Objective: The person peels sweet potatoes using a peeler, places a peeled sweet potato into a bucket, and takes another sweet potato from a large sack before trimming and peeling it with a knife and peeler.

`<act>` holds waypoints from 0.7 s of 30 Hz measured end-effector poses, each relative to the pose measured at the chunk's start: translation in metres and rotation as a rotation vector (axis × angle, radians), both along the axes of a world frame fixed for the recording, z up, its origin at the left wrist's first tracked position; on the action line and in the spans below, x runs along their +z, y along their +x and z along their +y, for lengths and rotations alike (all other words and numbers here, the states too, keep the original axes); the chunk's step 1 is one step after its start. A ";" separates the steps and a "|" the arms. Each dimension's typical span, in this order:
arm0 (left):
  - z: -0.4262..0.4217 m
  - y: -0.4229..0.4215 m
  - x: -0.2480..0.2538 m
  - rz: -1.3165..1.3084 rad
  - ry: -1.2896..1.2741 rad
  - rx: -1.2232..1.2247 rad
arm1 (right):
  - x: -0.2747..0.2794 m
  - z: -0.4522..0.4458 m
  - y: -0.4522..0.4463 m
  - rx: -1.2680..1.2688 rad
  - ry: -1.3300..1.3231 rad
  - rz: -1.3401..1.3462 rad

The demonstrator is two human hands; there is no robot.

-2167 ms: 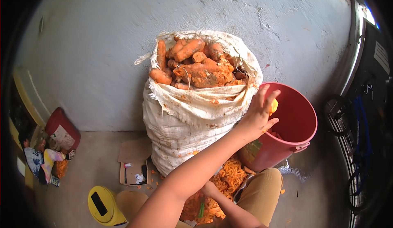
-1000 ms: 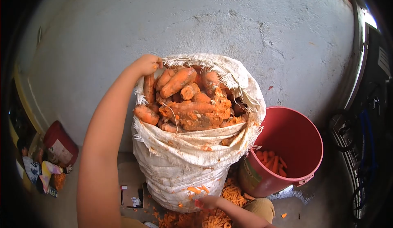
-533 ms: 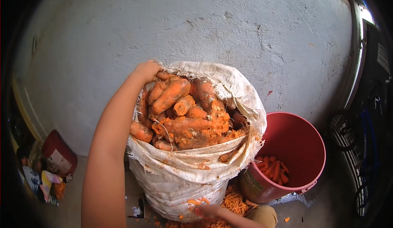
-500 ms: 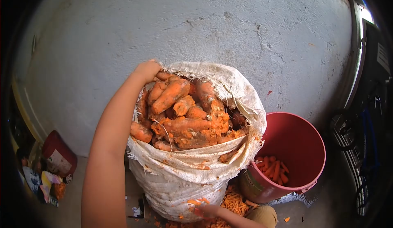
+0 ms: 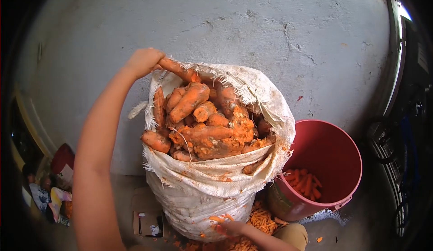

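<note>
A white woven sack (image 5: 203, 183) full of large, soiled carrots (image 5: 189, 102) stands in front of me, its frayed rim folded outward. At its back left edge my left hand (image 5: 146, 60) is closed around the end of a long carrot (image 5: 178, 70), whose other end lies just inside the rim. My right hand (image 5: 232, 228) is low at the front of the sack, with something small and red at its fingers that I cannot make out. Orange pieces show beside those fingers. Under and behind this hand lies a heap of orange peelings (image 5: 262, 219).
To the right of the sack is a red bucket (image 5: 336, 161) with several peeled carrots (image 5: 304, 183) inside. A small open box (image 5: 149, 224) sits on the floor at left. Plastic packets (image 5: 56, 201) lie farther left. A grey wall (image 5: 225, 25) rises behind; dark equipment (image 5: 392, 161) stands at right.
My left hand has moved up and to the left, drawing a carrot partly out over the sack's rim. The small box on the floor has come more into view. My right hand stays low.
</note>
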State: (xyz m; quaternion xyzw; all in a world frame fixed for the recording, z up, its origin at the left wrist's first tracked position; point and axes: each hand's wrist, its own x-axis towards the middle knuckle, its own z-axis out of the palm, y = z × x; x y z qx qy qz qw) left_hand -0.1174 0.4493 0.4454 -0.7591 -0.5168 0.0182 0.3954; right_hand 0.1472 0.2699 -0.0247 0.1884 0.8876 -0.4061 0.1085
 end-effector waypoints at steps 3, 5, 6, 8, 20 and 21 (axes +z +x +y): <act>-0.037 -0.003 0.008 -0.011 0.052 -0.049 | -0.001 -0.003 0.001 0.012 0.084 0.029; -0.061 -0.008 0.004 -0.034 0.097 -0.071 | -0.006 -0.001 -0.001 0.030 0.030 -0.002; -0.074 -0.012 0.001 -0.055 0.133 -0.087 | -0.008 0.001 -0.001 0.038 -0.028 -0.023; -0.102 -0.018 -0.010 -0.137 0.197 -0.091 | 0.005 0.002 0.002 0.058 -0.071 -0.066; -0.264 -0.008 -0.187 -2.107 -0.281 -0.182 | 0.000 -0.006 0.011 -0.002 -0.034 -0.276; -0.271 -0.006 -0.213 -2.296 -0.392 -0.271 | -0.022 -0.003 0.011 -0.036 -0.076 -0.337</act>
